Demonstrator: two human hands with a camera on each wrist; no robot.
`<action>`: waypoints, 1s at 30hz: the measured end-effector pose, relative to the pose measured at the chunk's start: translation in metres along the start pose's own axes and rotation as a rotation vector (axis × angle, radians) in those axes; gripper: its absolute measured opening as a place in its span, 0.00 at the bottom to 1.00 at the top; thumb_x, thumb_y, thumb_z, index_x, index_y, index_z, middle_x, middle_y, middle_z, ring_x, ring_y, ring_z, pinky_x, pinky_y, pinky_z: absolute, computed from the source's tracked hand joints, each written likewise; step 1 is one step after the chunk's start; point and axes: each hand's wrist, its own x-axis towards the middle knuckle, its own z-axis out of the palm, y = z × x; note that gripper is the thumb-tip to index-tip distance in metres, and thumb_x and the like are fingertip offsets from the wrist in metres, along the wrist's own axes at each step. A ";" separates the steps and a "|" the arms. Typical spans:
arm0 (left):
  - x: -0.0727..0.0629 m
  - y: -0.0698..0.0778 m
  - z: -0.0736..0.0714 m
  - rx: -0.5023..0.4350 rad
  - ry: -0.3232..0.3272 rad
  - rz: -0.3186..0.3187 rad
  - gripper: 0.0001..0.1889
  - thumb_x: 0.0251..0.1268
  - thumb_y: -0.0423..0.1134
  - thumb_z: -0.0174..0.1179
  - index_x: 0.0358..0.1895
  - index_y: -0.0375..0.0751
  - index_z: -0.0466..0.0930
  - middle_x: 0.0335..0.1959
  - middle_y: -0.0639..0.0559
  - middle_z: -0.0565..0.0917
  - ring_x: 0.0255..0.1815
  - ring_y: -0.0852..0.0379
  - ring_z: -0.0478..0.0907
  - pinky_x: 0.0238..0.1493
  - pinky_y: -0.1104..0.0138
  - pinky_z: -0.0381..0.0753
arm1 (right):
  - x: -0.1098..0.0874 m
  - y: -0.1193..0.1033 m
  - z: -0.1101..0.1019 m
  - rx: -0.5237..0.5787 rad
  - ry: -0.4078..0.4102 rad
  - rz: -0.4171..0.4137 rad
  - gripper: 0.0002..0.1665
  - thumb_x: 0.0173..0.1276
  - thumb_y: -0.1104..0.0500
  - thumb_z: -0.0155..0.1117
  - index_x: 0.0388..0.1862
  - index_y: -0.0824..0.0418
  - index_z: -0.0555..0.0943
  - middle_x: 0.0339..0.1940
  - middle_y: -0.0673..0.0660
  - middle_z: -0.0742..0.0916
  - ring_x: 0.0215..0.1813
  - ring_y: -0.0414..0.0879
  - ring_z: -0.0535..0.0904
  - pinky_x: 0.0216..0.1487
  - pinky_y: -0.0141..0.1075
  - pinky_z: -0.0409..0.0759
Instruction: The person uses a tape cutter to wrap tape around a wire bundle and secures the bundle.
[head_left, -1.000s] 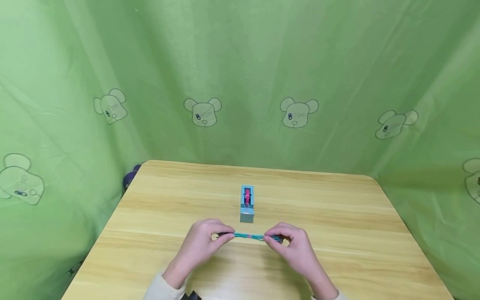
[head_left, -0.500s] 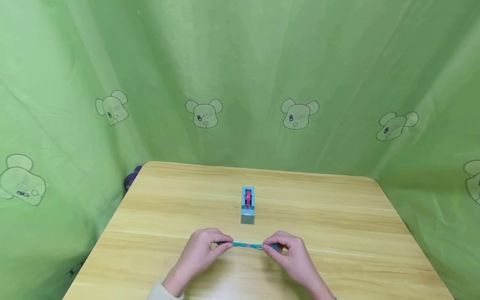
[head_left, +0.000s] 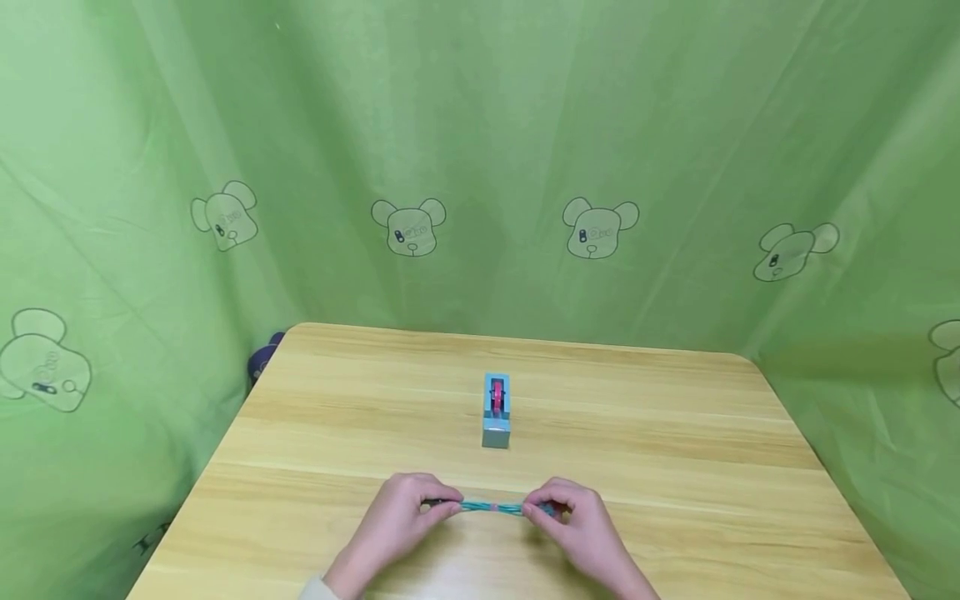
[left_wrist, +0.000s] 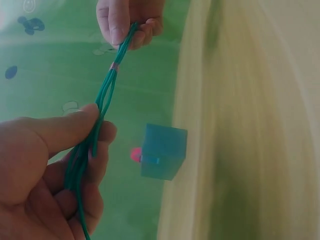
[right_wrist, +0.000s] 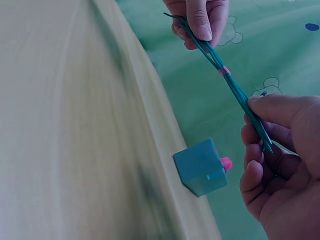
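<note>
A bundle of thin teal cords (head_left: 477, 506) stretches sideways between both hands above the table, bound at its middle by a narrow pink tape band (right_wrist: 224, 70). My left hand (head_left: 397, 517) pinches one end between thumb and fingers. The other end is pinched by my right hand (head_left: 583, 523) in the same way. In the left wrist view, loose strands of the cord bundle (left_wrist: 103, 95) trail across the left palm. Cut tips poke out past the right thumb in the right wrist view. Beyond the hands stands a blue tape dispenser (head_left: 496, 435) with a pink tape roll (head_left: 497, 395).
The wooden table (head_left: 675, 433) has rounded far corners. A green curtain (head_left: 495, 125) printed with bear heads surrounds it on the back and sides. Something dark purple (head_left: 261, 360) peeks out by the table's far left corner.
Both hands have come nearer to the body, lower in the head view, carrying the cord bundle with them. Their pinch on it stays the same, and the dispenser has not moved on the table.
</note>
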 end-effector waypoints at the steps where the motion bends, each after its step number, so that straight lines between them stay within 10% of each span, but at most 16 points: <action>1: 0.000 -0.001 0.001 -0.001 -0.003 0.001 0.05 0.63 0.41 0.67 0.40 0.51 0.90 0.36 0.64 0.86 0.37 0.68 0.82 0.40 0.71 0.82 | 0.000 0.002 0.001 -0.007 -0.004 0.001 0.05 0.62 0.56 0.74 0.32 0.44 0.86 0.28 0.41 0.84 0.29 0.39 0.75 0.30 0.31 0.76; 30: -0.008 -0.026 0.018 0.009 -0.130 -0.113 0.03 0.58 0.41 0.71 0.35 0.52 0.90 0.33 0.67 0.85 0.35 0.71 0.79 0.37 0.72 0.80 | -0.005 0.031 0.012 -0.055 -0.200 0.052 0.06 0.67 0.50 0.68 0.34 0.50 0.87 0.28 0.42 0.82 0.30 0.37 0.76 0.30 0.32 0.78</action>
